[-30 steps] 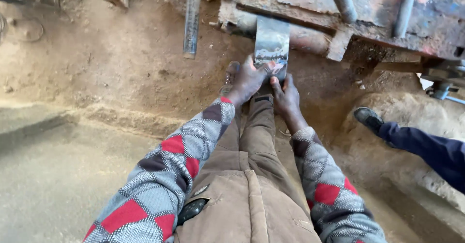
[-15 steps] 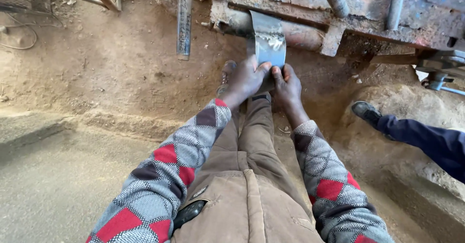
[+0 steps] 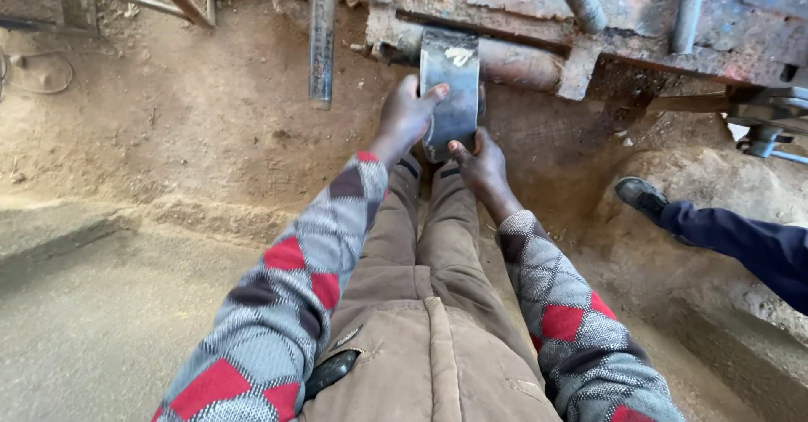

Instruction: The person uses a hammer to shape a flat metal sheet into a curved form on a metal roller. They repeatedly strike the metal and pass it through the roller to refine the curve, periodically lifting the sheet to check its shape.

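A flat grey metal plate (image 3: 450,90) stands upright against the rusted pipe (image 3: 513,58) running along the underside of a worn red-and-blue metal frame (image 3: 656,10), held between a seated person's two hands. The left hand (image 3: 406,117) clasps the plate's left edge, thumb laid across its face; the right hand (image 3: 481,163) grips its lower right corner with fingers closed around the edge. Sleeves in a grey-and-red diamond pattern reach forward over tan trousers (image 3: 421,304). Bare sandy ground (image 3: 185,136) surrounds them, a steel post (image 3: 322,35) hangs just left, and another person's dark shoe (image 3: 641,196) and blue trouser leg (image 3: 741,245) enter from the right.
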